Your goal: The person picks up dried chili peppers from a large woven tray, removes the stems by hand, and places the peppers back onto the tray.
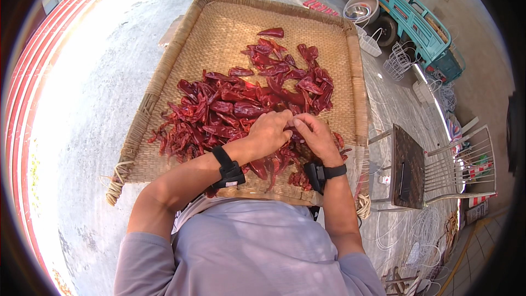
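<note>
Dried red chili peppers (241, 111) lie heaped on a shallow woven bamboo tray (227, 22) in front of me. Over the near part of the heap, my left hand (270, 131) and my right hand (318, 138) meet at the fingertips. Both are closed, with a dark red chili pepper (296, 131) partly showing between them. The fingers hide most of it. Smaller, shrivelled chilies (170, 141) gather at the heap's left end, and a single one (271, 32) rests apart near the far side. Each wrist wears a black strap with a small box.
A wooden chair (408, 172) stands close by on the right. Beyond the tray's far right corner are a teal cargo tricycle (422, 16), a metal basin (359, 11) and white wire baskets (400, 61). Loose white strands (419, 235) litter the ground at right. Red-edged steps (33, 93) run along the left.
</note>
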`<control>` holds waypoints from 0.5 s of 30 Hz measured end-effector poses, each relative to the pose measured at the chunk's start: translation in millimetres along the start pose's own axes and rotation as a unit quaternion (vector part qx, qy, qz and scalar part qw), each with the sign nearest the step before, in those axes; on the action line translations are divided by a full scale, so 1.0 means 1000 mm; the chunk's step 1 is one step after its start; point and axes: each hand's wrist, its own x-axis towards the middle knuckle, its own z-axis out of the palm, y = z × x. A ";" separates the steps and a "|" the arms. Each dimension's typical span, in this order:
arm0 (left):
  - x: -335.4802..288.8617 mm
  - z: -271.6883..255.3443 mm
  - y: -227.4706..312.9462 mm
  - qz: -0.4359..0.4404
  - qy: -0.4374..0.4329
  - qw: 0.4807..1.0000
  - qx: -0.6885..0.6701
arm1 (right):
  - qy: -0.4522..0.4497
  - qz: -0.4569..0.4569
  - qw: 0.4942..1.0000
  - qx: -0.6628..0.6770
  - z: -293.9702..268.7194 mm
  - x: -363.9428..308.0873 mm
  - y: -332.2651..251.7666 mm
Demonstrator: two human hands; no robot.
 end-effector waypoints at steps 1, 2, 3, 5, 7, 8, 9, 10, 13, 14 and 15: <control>0.001 0.000 0.000 0.000 0.000 1.000 0.000 | -0.004 0.031 0.999 0.006 0.000 -0.001 -0.001; 0.001 0.001 -0.001 -0.009 0.004 1.000 -0.018 | -0.004 0.031 0.999 0.006 -0.001 -0.001 -0.001; 0.002 0.002 -0.001 -0.019 0.008 0.999 -0.035 | -0.001 0.054 0.998 0.023 -0.001 0.000 0.000; 0.003 0.002 0.000 -0.026 0.010 0.999 -0.043 | 0.002 0.077 0.996 0.040 -0.001 0.000 0.000; 0.004 0.002 0.000 -0.034 0.011 0.998 -0.052 | 0.007 0.083 0.995 0.053 -0.001 0.001 -0.001; 0.004 0.002 0.000 -0.040 0.010 0.998 -0.052 | 0.007 0.084 0.995 0.053 -0.001 0.002 0.000; 0.004 0.003 -0.001 -0.046 0.008 0.998 -0.053 | 0.006 0.086 0.994 0.072 0.000 0.002 0.001; 0.004 0.002 0.001 -0.046 0.008 0.998 -0.053 | 0.005 0.088 0.992 0.091 -0.001 0.002 0.003; 0.004 0.000 0.003 -0.057 -0.005 0.998 -0.037 | 0.013 0.090 0.990 0.104 0.000 0.003 0.001; 0.003 0.000 0.003 -0.053 -0.008 0.998 -0.040 | 0.012 0.090 0.990 0.104 0.000 0.003 0.001; 0.003 -0.001 0.003 -0.049 -0.011 0.998 -0.042 | 0.010 0.091 0.990 0.105 0.000 0.003 0.002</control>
